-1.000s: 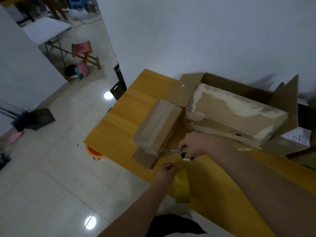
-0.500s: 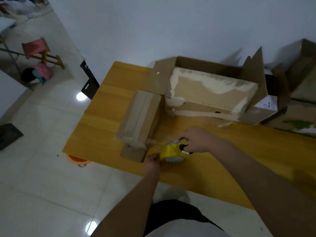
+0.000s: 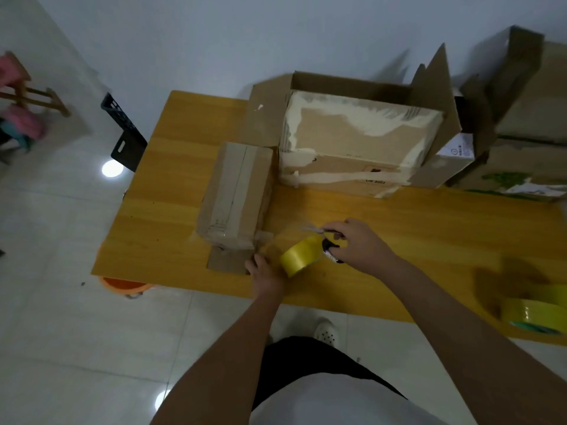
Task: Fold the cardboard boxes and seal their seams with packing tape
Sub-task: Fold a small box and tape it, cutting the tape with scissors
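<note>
The left hand (image 3: 266,273) rests at the near edge of the yellow wooden tabletop (image 3: 171,210), its fingers curled against the side of a yellow roll of packing tape (image 3: 302,254); the roll is tipped on its edge just beside it, and whether the fingers actually grip the roll cannot be told. The right hand (image 3: 356,243) is just beyond the roll, its fingers clenched round a pair of scissors with black handles (image 3: 328,245), whose blurred metal blades point left toward the box. A stretch of clear tape seems to run from the roll to the near end of the small brown cardboard box (image 3: 236,191), though it is faint. That box lies closed toward the left side of the tabletop, a strip of tape along its top seam, one brown flap (image 3: 228,262) sticking out flat at its near end by the tabletop's near edge. Touching its far right corner is a large open cardboard box (image 3: 352,87) against the far edge, and inside it lies a big cardboard parcel with torn whitish patches (image 3: 359,133). At the near right corner of the tabletop sit two more yellow tape rolls (image 3: 534,314). More cardboard cartons (image 3: 530,118) are stacked at the far right corner.
</note>
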`<state>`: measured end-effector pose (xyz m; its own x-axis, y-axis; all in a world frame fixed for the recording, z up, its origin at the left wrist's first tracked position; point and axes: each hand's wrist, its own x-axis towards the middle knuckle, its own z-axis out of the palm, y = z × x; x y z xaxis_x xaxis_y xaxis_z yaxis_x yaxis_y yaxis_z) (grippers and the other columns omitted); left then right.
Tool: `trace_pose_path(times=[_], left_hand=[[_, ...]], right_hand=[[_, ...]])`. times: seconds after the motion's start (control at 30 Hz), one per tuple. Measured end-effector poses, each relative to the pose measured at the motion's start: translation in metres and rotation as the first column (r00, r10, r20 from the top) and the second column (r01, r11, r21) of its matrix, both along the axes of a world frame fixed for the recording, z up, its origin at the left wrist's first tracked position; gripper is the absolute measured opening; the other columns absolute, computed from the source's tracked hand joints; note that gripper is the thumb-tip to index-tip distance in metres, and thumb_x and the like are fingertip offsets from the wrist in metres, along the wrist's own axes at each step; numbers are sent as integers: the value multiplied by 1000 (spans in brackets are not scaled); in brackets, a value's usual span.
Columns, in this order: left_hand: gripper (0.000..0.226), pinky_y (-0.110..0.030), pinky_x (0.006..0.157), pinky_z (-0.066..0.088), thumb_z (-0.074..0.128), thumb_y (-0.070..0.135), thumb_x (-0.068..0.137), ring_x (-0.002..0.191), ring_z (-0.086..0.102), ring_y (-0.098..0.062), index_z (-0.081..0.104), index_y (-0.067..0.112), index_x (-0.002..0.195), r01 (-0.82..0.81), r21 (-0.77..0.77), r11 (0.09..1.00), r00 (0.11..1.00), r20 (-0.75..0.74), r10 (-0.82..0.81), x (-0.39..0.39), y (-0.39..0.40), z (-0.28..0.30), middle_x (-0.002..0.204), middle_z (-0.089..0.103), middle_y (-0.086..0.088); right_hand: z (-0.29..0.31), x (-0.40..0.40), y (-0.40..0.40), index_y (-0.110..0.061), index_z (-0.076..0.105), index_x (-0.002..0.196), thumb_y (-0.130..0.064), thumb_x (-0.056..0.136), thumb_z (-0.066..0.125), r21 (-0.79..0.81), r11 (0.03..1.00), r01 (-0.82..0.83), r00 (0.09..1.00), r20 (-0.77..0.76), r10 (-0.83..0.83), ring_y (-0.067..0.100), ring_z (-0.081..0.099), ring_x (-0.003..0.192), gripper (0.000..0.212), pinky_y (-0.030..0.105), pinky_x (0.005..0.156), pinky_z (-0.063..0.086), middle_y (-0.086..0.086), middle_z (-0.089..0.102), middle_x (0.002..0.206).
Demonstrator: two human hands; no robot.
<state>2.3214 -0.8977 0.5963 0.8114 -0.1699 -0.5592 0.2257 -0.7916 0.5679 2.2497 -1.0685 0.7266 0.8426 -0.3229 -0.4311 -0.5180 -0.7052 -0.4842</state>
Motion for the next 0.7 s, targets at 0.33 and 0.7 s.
trace_pose_path(times=[0.33, 0.7], left_hand=[[43, -39, 86, 42, 48, -7, 88, 111, 50, -40, 39, 5, 128, 163, 79, 983, 986, -51, -160, 6, 4, -11, 138, 25, -19], [38, -33, 83, 52, 55, 21, 99, 96, 61, -22, 50, 10, 135, 334, -128, 934, 831, -428, -356, 39, 36, 26, 115, 60, -10]], right_hand=[[-69, -58, -21, -11, 35, 145, -32, 93, 65, 40, 794, 607, 794, -69, -604, 21, 53, 72, 64, 26, 50, 34, 11, 58, 105], [-73, -32, -15, -13, 58, 128, -19, 99, 54, -38, 814, 580, 814, 45, -578, 30, 53, 117, 30, 43, 95, 48, 12, 47, 138]])
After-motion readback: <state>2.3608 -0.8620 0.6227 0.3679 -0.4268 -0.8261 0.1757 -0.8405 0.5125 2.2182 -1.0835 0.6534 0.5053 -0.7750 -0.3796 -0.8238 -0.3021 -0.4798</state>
